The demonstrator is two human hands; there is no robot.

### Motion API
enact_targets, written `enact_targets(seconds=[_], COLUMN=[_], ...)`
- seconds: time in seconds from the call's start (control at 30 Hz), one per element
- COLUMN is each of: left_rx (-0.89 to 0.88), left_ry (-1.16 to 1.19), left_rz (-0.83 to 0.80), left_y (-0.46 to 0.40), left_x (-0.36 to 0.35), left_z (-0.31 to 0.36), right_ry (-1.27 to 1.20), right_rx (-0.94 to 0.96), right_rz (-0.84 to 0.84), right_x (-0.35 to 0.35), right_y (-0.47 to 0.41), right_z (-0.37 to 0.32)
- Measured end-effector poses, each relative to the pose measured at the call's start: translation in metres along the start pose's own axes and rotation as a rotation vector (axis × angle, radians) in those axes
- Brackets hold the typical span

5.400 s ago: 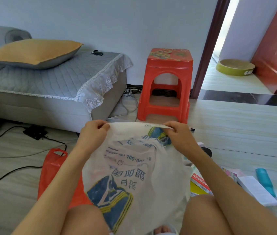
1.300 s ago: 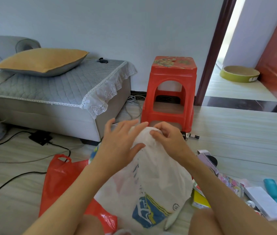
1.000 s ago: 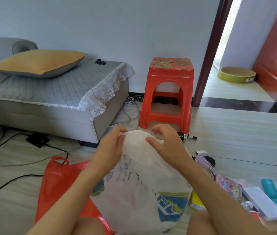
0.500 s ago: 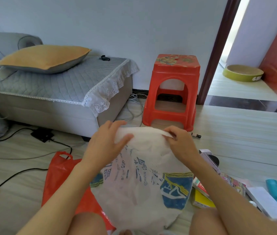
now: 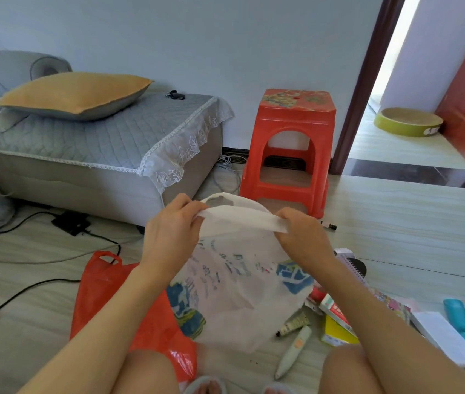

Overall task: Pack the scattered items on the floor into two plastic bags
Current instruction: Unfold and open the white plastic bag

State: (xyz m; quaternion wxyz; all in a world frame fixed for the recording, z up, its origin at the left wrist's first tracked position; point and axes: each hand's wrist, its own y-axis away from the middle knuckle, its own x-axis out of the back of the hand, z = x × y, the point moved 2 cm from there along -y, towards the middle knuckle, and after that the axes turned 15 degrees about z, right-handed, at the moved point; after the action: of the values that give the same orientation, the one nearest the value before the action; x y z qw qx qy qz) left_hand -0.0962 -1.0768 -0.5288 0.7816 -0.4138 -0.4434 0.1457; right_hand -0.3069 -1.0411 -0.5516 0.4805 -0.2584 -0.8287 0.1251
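**Two bags, scattered stock: handling notes and count**

Red plastic bag [image 5: 129,302], one: lies flat on the floor at 7 o'clock, handle loop at its upper left. Thin, limp film, likely slippery; best taken at the handle loop.

White printed bag [image 5: 237,288], one: held up at centre, mouth uppermost, body hanging slack. Very light, soft, probably clingy; the rim is the place to grip and spread it.

Left hand [image 5: 171,234]: fingers curled, pinching the rim's left end. Right hand [image 5: 302,237]: pinching the right end, rim stretched between them.

Loose items, 4 to 5 o'clock on the floor: white pen [image 5: 292,352], one; small tube [image 5: 294,325], one; yellow box [image 5: 336,331], one; long white box [image 5: 447,339], one; teal case [image 5: 460,319], one. All look light and rigid. Others are partly hidden behind the right arm; count uncertain.
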Motion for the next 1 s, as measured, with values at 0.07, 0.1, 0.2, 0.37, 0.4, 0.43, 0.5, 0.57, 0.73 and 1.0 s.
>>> enact_targets(seconds=[0.07, 0.1, 0.2, 0.37, 0.4, 0.43, 0.5, 0.57, 0.73, 1.0], left_rx=[0.087, 0.152, 0.217, -0.106, -0.178, -0.221, -0.187, -0.049, 0.332, 0.438], left_ry=[-0.04, -0.059, -0.064, -0.098, -0.13, -0.142, -0.138, -0.136, 0.15, 0.201], left_rz=[-0.048, -0.09, -0.188, -0.401, -0.401, -0.364, -0.294, -0.329, -0.423, -0.762], left_y=[0.0, 0.0, 0.002, 0.003, 0.002, 0.0, -0.007, -0.015, -0.012, 0.033], left_x=[-0.001, -0.003, -0.005, -0.013, -0.017, -0.02, -0.023, -0.027, -0.044, -0.117], left_z=[-0.006, -0.009, -0.014, 0.005, 0.008, 0.009, 0.006, -0.008, -0.045, -0.106], right_ry=[-0.099, -0.131, -0.176, -0.145, -0.11, -0.073, 0.006, 0.063, 0.056, 0.066], right_rx=[-0.107, -0.132, -0.152, 0.001, 0.055, 0.108, 0.21, 0.247, 0.157, 0.164], right_rz=[0.034, 0.057, 0.121, 0.086, 0.07, 0.062, 0.055, 0.04, -0.168, -0.576], right_x=[0.002, 0.002, 0.005, 0.005, 0.006, 0.006, 0.005, 0.0, -0.045, -0.136], right_y=[-0.001, -0.002, -0.002, -0.005, -0.009, -0.014, -0.026, -0.036, -0.033, -0.012], right_z=[0.005, 0.006, 0.01, -0.002, -0.007, -0.011, -0.015, -0.011, 0.016, 0.057])
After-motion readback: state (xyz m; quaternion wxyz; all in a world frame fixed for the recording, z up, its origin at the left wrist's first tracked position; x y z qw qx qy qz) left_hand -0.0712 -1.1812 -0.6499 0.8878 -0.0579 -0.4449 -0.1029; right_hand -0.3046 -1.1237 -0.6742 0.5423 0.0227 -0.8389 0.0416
